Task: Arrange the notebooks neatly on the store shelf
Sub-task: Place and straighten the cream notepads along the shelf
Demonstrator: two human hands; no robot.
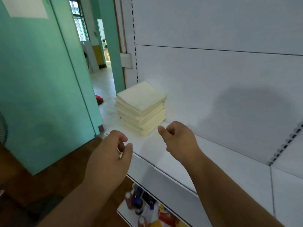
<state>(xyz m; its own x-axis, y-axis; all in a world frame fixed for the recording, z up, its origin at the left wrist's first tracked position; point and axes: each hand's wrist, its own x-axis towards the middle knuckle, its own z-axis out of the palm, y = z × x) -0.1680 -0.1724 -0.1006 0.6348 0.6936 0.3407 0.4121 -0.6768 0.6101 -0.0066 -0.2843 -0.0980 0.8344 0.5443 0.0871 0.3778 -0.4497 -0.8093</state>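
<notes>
A stack of several cream notebooks (141,108) lies flat at the left end of the white shelf (213,154), its edges slightly uneven. My left hand (108,153) hovers by the shelf's front left corner with fingers loosely curled and nothing in it. My right hand (178,140) is over the shelf just to the right of the stack's near corner, fingers curled in, holding nothing. Neither hand touches the notebooks.
A white back panel (213,79) rises behind the shelf. A lower shelf (147,208) holds bottles and packets. To the left stand a teal partition (41,79) and an open doorway (100,63); brown floor lies below.
</notes>
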